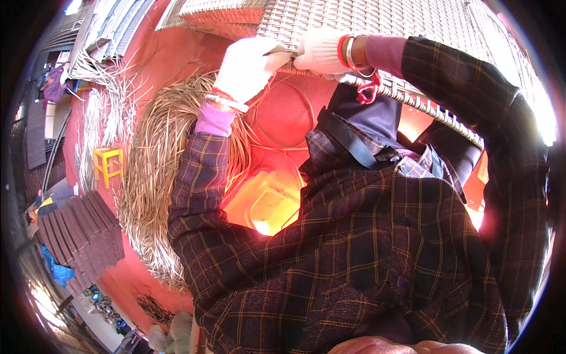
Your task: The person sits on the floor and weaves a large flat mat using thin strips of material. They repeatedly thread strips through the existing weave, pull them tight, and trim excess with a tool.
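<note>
At the near edge of a pale woven wicker panel (348,16), my two gloved hands meet, almost touching. My left hand (247,68), in a white knit glove, is closed with its thumb pressed to the fingers. What it pinches is hidden, though thin strands (257,106) hang below it. Just to its right, my right hand (321,52) wears a white glove with a red cuff and has its fingers curled closed at the panel's edge. The panel's wrapped rim (436,109) slants down to the right, over my legs.
A large bundle of tan strands (156,177) lies left of my left arm on the red floor. Beyond are a yellow stool (108,165), a stack of brown woven panels (82,236) and loose pale strands (115,103). A brightly lit yellowish container (274,206) is beside my lap.
</note>
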Demonstrator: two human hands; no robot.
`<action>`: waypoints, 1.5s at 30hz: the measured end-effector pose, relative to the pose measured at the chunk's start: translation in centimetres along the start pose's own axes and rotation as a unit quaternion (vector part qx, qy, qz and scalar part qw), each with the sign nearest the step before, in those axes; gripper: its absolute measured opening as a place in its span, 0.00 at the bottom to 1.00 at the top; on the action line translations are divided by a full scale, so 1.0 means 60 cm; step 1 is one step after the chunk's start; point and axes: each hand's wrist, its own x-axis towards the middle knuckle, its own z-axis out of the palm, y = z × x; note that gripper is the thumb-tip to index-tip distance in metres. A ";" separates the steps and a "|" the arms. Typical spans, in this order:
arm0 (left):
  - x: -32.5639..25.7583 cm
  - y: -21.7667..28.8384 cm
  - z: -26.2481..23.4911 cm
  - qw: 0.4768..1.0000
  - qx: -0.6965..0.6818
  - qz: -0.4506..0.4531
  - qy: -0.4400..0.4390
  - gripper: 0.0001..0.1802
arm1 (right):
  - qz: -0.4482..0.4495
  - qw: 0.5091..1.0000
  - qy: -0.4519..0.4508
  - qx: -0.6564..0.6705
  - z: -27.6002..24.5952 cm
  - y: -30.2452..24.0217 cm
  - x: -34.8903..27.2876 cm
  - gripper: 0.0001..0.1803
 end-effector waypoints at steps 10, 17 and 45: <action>0.039 0.030 0.014 0.987 -0.127 -0.075 0.058 0.16 | 0.190 0.978 0.068 0.056 -0.036 0.049 -0.244 0.14; 0.074 0.058 -0.026 0.994 -0.052 0.091 -0.014 0.16 | 0.231 0.760 0.109 0.598 -0.013 -0.038 -0.291 0.18; -0.022 0.014 -0.047 0.970 -0.160 -0.146 -0.112 0.13 | 0.323 0.693 0.041 0.643 0.019 -0.043 -0.233 0.16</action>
